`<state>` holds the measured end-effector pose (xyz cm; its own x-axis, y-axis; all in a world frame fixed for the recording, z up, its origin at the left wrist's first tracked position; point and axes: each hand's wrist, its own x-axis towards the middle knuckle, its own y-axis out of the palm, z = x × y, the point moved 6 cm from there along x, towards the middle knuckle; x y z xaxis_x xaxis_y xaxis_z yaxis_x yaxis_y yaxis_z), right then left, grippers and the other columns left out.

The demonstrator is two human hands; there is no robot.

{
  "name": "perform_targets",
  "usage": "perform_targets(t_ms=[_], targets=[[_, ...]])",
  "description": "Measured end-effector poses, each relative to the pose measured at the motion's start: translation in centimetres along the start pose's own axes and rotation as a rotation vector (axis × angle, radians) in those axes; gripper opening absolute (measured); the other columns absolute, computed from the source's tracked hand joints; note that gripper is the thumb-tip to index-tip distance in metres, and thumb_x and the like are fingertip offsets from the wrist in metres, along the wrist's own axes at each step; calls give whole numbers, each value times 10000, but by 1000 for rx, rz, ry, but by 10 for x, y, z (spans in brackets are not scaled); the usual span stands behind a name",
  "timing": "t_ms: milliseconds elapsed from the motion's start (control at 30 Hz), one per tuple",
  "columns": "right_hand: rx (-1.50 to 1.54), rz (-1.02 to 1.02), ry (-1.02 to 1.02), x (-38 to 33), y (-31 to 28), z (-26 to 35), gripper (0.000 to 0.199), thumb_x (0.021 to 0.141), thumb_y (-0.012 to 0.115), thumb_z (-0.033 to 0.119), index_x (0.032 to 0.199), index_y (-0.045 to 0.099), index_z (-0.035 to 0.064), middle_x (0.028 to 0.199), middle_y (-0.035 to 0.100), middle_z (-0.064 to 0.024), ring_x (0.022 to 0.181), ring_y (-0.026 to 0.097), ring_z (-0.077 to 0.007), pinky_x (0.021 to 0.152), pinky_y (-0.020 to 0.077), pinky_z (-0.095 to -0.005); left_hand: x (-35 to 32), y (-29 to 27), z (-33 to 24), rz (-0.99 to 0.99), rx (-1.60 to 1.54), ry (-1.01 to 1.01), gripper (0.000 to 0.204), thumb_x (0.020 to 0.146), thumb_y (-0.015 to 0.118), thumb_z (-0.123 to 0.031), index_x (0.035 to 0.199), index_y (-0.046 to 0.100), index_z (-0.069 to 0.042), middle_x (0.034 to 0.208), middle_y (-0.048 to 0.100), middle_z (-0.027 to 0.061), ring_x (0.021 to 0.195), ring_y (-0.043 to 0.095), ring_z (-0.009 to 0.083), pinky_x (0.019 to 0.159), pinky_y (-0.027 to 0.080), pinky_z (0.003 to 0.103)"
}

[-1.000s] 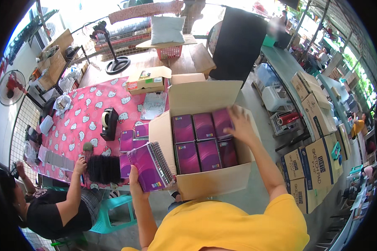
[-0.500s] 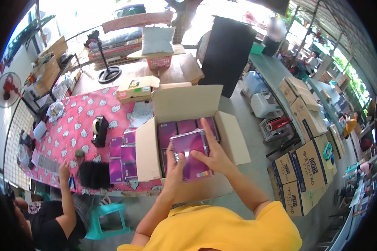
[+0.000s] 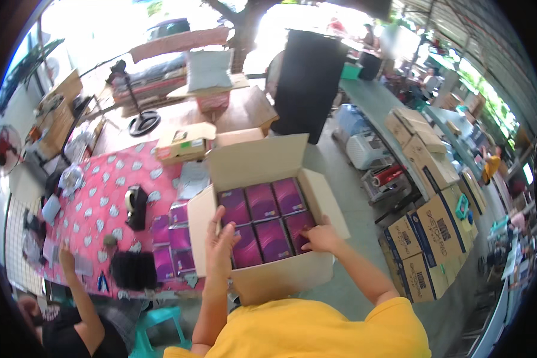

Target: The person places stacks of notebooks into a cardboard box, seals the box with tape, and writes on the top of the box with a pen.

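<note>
An open cardboard carton (image 3: 262, 161) stands in front of me, filled with several purple boxes (image 3: 261, 201) in two rows. My left hand (image 3: 221, 234) rests with fingers spread on the near left purple box (image 3: 246, 249) inside the carton. Over at the near right corner, my right hand (image 3: 321, 237) presses on another purple box (image 3: 298, 224). Neither hand grips anything. More purple boxes (image 3: 174, 238) lie stacked on the pink table just left of the carton.
The pink patterned tablecloth (image 3: 101, 203) carries a black tape dispenser (image 3: 136, 206) and a small cardboard box (image 3: 185, 142). Another person (image 3: 80, 310) sits at lower left. Printed cartons (image 3: 435, 238) stand at right; a black cabinet (image 3: 310, 83) is behind.
The purple box I held in both hands has gone down into the carton. Both hands now lie flat on the packed boxes.
</note>
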<state>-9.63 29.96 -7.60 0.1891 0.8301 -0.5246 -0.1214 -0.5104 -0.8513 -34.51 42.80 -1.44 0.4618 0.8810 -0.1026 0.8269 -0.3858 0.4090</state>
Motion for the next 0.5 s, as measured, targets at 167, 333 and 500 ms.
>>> perform_targets(t_ms=[167, 333, 500], targets=[[223, -287, -95, -15, -60, 44, 609, 807, 665, 409, 1321, 510, 122, 1155, 627, -181, 1015, 631, -312, 1017, 328, -548, 2, -149, -34, -493, -222, 252, 440, 885, 604, -183, 1303, 479, -124, 1249, 474, 0, 1030, 512, 134, 828, 447, 333], [842, -355, -521, 15, -139, 143, 600, 779, 730, 215, 1322, 507, 91, 1162, 630, -169, 985, 639, -255, 895, 482, -367, -53, -279, -22, -957, -269, 292, 416, 867, 621, -211, 1265, 503, -176, 1137, 507, -20, 958, 508, 135, 807, 434, 338], [695, -203, -758, 131, -140, 253, 600, 753, 764, 261, 1259, 540, 28, 1132, 638, -160, 1032, 616, -247, 922, 471, -337, -40, -314, 93, -897, -481, -37, 533, 825, 642, -159, 1311, 424, -164, 1092, 519, 4, 887, 495, 124, 699, 448, 342]])
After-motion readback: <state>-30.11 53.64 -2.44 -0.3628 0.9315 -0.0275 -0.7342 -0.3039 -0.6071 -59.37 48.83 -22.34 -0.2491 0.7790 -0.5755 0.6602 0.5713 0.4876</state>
